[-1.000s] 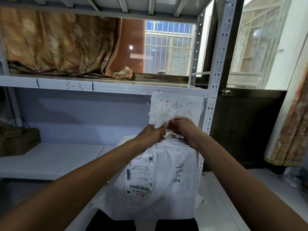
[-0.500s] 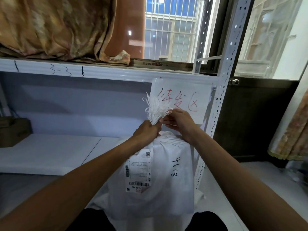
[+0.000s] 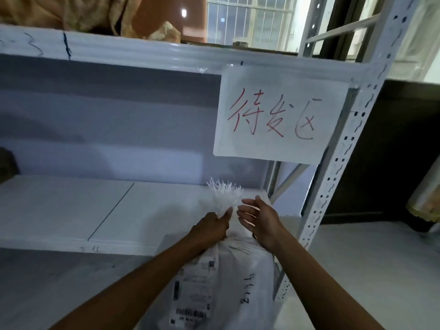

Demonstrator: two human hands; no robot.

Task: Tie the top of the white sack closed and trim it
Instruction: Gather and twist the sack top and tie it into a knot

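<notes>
The white sack (image 3: 233, 282) stands upright in front of me, low in the middle of the view, with a shipping label and black handwriting on its front. My left hand (image 3: 212, 228) is closed around the sack's gathered neck and also holds a bundle of white cable ties (image 3: 225, 195) that fans upward. My right hand (image 3: 260, 221) hovers just right of the bundle with its fingers spread, holding nothing. Whether a tie circles the neck is hidden by my hands.
A white metal shelf rack stands behind the sack, with its lower board (image 3: 95, 210) and perforated right upright (image 3: 340, 163). A paper sign (image 3: 281, 115) with red handwriting hangs from the upper shelf edge. A dark door panel (image 3: 392, 151) is at the right.
My right hand has let go of the cable ties and opened beside them. The view has tilted up and moved nearer the shelf; my left hand still grips the neck.
</notes>
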